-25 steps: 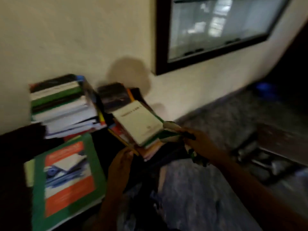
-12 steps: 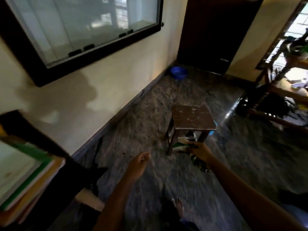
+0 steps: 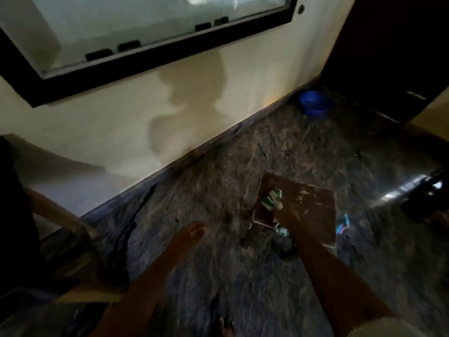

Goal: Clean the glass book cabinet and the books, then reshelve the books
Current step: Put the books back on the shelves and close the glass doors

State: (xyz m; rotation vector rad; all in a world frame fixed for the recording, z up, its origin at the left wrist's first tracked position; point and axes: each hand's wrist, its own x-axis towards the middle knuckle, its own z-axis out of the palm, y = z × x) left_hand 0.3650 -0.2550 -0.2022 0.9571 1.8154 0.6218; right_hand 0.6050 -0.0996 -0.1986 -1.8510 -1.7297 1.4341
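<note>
The glass book cabinet (image 3: 150, 25), dark-framed with sliding glass panes, hangs on the cream wall at the top. My right hand (image 3: 288, 216) grips a green and white cloth (image 3: 272, 201) and holds it over the near left corner of a brown wooden stool (image 3: 311, 203). My left hand (image 3: 192, 233) hangs over the floor to the left of the stool, fingers loosely together, holding nothing. No books show clearly; the view is blurred.
A blue bowl (image 3: 313, 103) sits on the marble floor by the wall near a dark door (image 3: 393, 49). A dark piece of furniture (image 3: 14, 215) fills the left edge. A small blue object (image 3: 342, 224) lies beside the stool. My bare foot (image 3: 227, 327) shows at the bottom.
The view swung right from the book stacks to the floor and stool. My right hand carried the cloth over to the stool's top; my left hand let go of the books and hangs free.
</note>
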